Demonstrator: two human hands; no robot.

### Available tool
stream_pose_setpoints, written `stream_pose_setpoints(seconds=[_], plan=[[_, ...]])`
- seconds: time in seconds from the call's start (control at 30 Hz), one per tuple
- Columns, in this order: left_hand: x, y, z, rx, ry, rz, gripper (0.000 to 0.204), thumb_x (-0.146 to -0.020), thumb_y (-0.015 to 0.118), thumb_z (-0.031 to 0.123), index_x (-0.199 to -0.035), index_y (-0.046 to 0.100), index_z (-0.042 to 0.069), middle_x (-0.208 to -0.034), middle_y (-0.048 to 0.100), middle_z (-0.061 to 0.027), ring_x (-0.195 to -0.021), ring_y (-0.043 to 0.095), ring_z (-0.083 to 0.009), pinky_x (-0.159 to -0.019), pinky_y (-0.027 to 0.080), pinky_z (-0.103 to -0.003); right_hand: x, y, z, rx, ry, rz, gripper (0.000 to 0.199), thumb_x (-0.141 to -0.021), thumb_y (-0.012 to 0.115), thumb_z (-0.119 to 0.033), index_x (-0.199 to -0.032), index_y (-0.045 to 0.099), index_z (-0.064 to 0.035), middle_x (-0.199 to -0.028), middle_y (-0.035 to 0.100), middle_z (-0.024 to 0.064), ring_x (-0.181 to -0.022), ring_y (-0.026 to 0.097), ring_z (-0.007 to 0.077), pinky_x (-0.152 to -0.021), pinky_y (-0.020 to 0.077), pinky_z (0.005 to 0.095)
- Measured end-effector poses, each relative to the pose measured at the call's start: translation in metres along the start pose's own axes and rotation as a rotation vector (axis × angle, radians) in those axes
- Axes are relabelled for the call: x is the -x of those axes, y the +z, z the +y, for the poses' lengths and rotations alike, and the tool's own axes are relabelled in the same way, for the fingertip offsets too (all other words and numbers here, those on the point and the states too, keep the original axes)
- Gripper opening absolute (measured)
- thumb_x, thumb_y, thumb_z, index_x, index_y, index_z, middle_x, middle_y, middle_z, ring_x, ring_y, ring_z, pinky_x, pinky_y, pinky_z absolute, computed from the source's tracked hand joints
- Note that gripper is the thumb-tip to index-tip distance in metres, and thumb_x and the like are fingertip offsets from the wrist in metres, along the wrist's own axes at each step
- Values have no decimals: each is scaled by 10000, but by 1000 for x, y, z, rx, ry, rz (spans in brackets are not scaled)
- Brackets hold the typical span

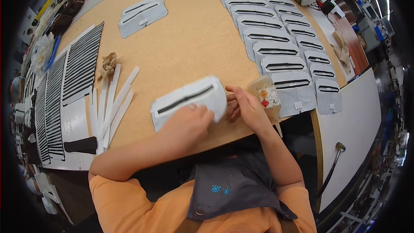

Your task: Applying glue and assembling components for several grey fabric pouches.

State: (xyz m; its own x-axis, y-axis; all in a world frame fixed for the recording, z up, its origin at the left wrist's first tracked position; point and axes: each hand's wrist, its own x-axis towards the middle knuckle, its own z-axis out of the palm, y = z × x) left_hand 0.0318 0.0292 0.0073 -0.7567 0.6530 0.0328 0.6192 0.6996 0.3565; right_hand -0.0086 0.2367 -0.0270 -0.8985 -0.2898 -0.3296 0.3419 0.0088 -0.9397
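With the left hand [189, 123] flat on the grey fabric panel [189, 97] and right hand [246, 108] fingers pinching its edge, the panel may slide off the table [189, 43] edge and misalign.

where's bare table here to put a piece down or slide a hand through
Widest bare patch of the table: mid-board, between the lone grey pair and the overlapped grey rows. A smaller patch lies between the white strips and the held piece. Crowded: right rows, striped sheets left.
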Motion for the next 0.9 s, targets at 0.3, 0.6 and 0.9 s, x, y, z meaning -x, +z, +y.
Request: stream_pose_setpoints(seconds=[0.3, 0.6, 0.9], plan=[[20, 59, 21, 156, -132, 293, 294, -794, 660, 103, -1066, 567, 46, -1165, 534, -102, -1090, 512, -291, -893, 393, -404, 10, 3, 19, 275, -87, -91, 370, -920, 567, -63, -1279, 513, 13, -848, 569, -6, -643, 510, 16, -503, 415, 176], [17, 68, 22, 84, -145, 312, 429, -778, 664, 116, -1187, 559, 36, -1286, 518, -66, -1177, 493, -239, -940, 342, -410, 15, 19, 13, -102, 81, -72, 439, -901, 545, 12, -1327, 447, -23, -914, 573, 23, -711, 523, 31, -571, 431, 184], [15, 62, 22, 163, -212, 247, 433, -808, 642, 153, -1231, 566, 102, -1291, 507, -47, -1180, 469, -238, -934, 320, -417, 47, 10, 31, 826, -488, 187, 273, -836, 625, -33, -1107, 591, -26, -1003, 550, 128, -831, 569, 258, -717, 461, 352]])
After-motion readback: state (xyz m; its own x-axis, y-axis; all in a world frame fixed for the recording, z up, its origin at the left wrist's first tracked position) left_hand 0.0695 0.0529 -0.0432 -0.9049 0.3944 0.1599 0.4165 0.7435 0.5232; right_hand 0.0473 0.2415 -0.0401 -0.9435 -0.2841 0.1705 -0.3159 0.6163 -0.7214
